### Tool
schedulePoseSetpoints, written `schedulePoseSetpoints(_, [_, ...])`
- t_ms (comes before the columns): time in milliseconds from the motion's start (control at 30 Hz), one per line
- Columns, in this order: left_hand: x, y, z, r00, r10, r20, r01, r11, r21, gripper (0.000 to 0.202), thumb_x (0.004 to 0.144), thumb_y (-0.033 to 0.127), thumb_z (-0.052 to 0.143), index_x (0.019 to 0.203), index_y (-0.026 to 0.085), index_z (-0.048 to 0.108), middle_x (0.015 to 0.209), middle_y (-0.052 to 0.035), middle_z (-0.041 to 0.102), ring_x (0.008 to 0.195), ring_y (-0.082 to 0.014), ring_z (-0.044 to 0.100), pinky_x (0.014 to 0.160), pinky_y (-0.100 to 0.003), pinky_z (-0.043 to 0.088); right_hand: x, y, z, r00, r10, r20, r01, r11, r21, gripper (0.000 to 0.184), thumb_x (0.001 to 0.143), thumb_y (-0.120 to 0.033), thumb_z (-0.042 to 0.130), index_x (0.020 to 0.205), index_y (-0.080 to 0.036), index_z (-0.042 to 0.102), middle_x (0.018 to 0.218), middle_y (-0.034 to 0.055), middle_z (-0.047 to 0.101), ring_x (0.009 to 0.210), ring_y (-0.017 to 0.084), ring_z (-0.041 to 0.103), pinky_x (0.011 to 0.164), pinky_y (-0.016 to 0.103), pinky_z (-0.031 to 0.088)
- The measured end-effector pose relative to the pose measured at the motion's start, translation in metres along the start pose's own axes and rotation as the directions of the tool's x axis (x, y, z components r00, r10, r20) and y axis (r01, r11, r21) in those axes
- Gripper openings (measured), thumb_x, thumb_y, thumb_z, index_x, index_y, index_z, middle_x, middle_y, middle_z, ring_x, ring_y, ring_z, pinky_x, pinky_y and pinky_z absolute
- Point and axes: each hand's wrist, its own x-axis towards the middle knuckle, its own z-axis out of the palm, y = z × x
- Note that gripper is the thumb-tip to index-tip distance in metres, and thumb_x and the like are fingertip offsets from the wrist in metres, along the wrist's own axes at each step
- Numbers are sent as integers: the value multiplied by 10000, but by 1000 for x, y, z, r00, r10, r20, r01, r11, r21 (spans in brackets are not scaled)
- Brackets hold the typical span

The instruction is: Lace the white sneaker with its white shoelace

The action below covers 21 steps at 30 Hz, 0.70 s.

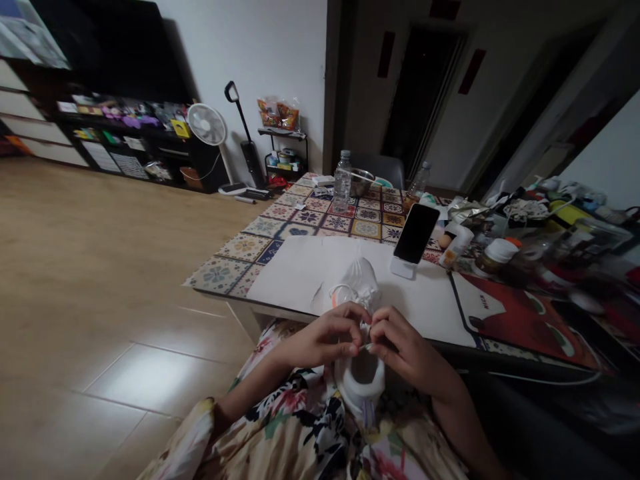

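Note:
A white shoe (357,393) rests with its heel end on my lap and its toe end against the table edge, the opening facing me. Over the upper part of the shoe, my left hand (336,335) is closed in a pinch on the shoelace. Opposite it and almost touching, my right hand (404,343) pinches the lace as well. The fingers of both hands hide most of the lacing. Loose lace loops lie on the toe side, beside a small orange patch on the shoe.
A white sheet (295,267) covers the near part of the patterned table (235,260). Beyond the shoe a phone (417,233) leans on a white stand. A clear bottle (343,183) stands farther back. Several jars and a red bag (525,320) crowd the right side.

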Motion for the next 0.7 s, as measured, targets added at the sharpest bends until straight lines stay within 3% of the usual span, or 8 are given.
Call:
schedulePoseSetpoints(133, [-4, -7, -3, 999, 27, -16, -29, 992, -125, 386, 824, 542, 660, 711, 174, 693, 1126, -111, 579, 1074, -241, 537, 999, -394, 406, -4, 8, -2, 1000, -13, -19, 16, 984, 176, 302, 964, -483, 497, 824, -226, 571, 946, 45, 511, 900, 193, 548, 792, 311, 497])
schedulePoseSetpoints(267, [-9, -15, -5, 983, 58, -175, -109, 948, -299, 452, 751, 590, 711, 600, 170, 637, 952, -79, 564, 925, -206, 544, 823, -335, 455, -7, 14, -4, 984, -19, -176, 91, 906, 413, 417, 901, -585, 543, 694, -225, 515, 809, 23, 477, 758, 187, 515, 688, 327, 469])
schedulePoseSetpoints(333, [-12, -16, -6, 952, 54, -300, -162, 923, -349, 529, 686, 613, 750, 495, 163, 549, 820, -55, 534, 807, -180, 533, 716, -310, 456, -6, 13, -7, 940, 16, -341, 170, 844, 509, 459, 878, -598, 560, 633, -229, 440, 669, -4, 414, 648, 182, 481, 601, 321, 448])
schedulePoseSetpoints(433, [-14, -11, -8, 886, 93, -454, -293, 871, -394, 660, 599, 633, 792, 386, 157, 388, 594, -3, 423, 580, -126, 460, 554, -273, 421, -5, 10, -11, 832, 110, -544, 279, 764, 581, 395, 897, -532, 571, 664, -247, 425, 552, -51, 327, 482, 145, 376, 480, 272, 385])
schedulePoseSetpoints(500, [-14, -4, -7, 891, 130, -436, -319, 862, -395, 620, 609, 613, 799, 383, 169, 430, 514, 17, 384, 492, -104, 423, 489, -260, 396, -6, 8, -10, 772, 165, -614, 288, 770, 569, 269, 919, -462, 580, 753, -267, 497, 564, -62, 370, 422, 116, 308, 411, 233, 313])
schedulePoseSetpoints(567, [-12, 5, -3, 946, 83, -312, -200, 910, -363, 431, 652, 536, 816, 500, 184, 620, 526, 10, 466, 504, -108, 475, 499, -257, 416, -8, 4, -5, 723, 169, -670, 233, 853, 467, 164, 932, -402, 587, 827, -281, 555, 603, -53, 450, 423, 109, 340, 392, 222, 289])
schedulePoseSetpoints(633, [-8, 14, 5, 978, -59, -202, -9, 948, -319, 295, 665, 446, 844, 765, 182, 758, 621, -8, 578, 575, -117, 539, 547, -251, 447, -10, -2, 3, 753, 87, -652, 121, 956, 268, 95, 927, -331, 609, 851, -276, 597, 649, -30, 543, 490, 125, 465, 441, 236, 368])
schedulePoseSetpoints(700, [-3, 20, 14, 967, -161, -197, 84, 933, -351, 384, 642, 449, 857, 894, 174, 767, 649, 2, 604, 579, -107, 539, 552, -235, 452, -9, -9, 10, 853, -55, -519, 89, 995, 40, 63, 921, -248, 610, 862, -262, 627, 693, -8, 618, 596, 148, 574, 544, 258, 454])
